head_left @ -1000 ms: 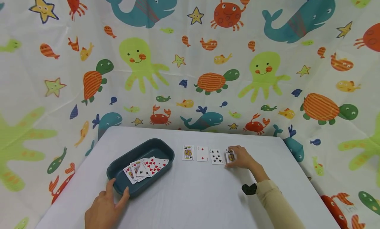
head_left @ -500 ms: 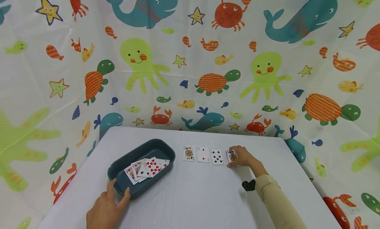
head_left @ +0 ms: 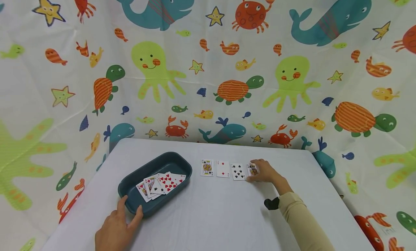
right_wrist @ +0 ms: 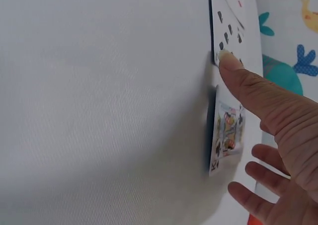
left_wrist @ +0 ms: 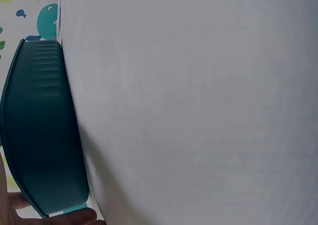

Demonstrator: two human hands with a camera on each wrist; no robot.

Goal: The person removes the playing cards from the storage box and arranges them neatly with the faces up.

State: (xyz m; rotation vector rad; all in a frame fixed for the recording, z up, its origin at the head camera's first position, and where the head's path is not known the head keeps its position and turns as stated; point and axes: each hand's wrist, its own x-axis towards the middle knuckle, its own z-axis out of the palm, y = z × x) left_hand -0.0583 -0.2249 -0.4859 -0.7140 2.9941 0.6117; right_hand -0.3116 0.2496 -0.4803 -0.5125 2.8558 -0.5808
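Playing cards, the laying-out apparently partway: four face up in a row, several more in a tray.
The right hand arches, fingers spread rather than curled, over the row's end, a king card; whether the fingertips touch it, I cannot tell. Leftward past the thumb lie a spade card, a diamond card and a picture card. The left hand, fingers loosely extended, rests against the tray's near end; beyond those fingers, overlapping cards seem what is left.
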